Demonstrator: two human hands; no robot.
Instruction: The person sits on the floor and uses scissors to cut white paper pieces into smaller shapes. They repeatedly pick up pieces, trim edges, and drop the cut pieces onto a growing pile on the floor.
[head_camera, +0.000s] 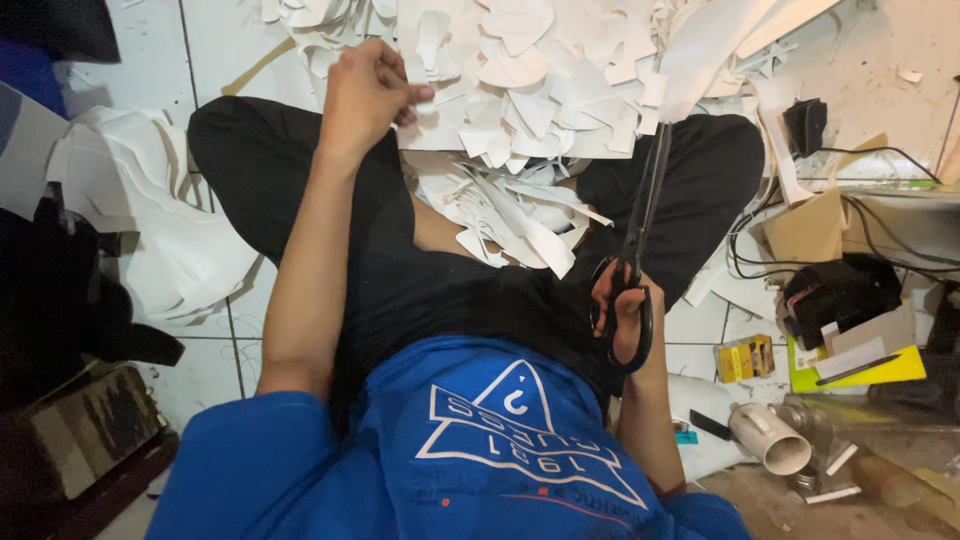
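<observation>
- Left hand (365, 92), in the upper left of centre, was closed in a pinch on a flat white paper sheet (432, 125), thumb and fingers gripping its left edge.
- Right hand (622, 310), lower right of centre, was closed around the black loop handles of the long black-handled scissors (640, 240); fingers sat through the loops.
- Scissor blades pointed up the frame toward the sheet's right side, tips near the paper heap; blades looked almost closed.
- A heap of white curved paper offcuts (520, 80) filled the upper centre and spilled onto the lap between black-trousered legs (250, 160).
- White tiled floor (215, 45) showed at upper left.
- At right lay a brown cardboard box (800, 230), a small yellow box (745, 357) and a white plastic pipe piece (770, 438).
</observation>
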